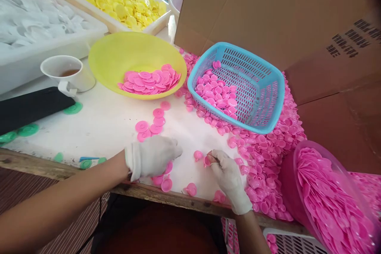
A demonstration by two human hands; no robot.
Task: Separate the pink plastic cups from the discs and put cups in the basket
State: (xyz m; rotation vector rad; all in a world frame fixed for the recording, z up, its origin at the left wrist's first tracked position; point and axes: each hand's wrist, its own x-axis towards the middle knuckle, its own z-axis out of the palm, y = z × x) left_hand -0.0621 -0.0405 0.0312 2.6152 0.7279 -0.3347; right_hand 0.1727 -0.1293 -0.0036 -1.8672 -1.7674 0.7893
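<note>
My left hand (156, 155), in a whitish glove, is low over the table with its fingers pressed together and curled down; whatever it holds, if anything, is hidden. Small pink toy saucers (142, 127) lie beyond it, and a pink toy cup (166, 185) sits just below. My right hand (228, 176), gloved with bare fingertips, pinches a small pink toy cup (206, 161). Another loose cup (198, 155) rests between the hands, and one more (191, 189) is near the table edge.
A blue basket (269, 125) with pink cups stands on a heap of cups (268, 166). Behind my left hand is a yellow bowl (110, 59) of saucers. A pink tub (287, 180) tilts at right. A mug (86, 81), trays (98, 31) and a cardboard box (253, 12) surround the area.
</note>
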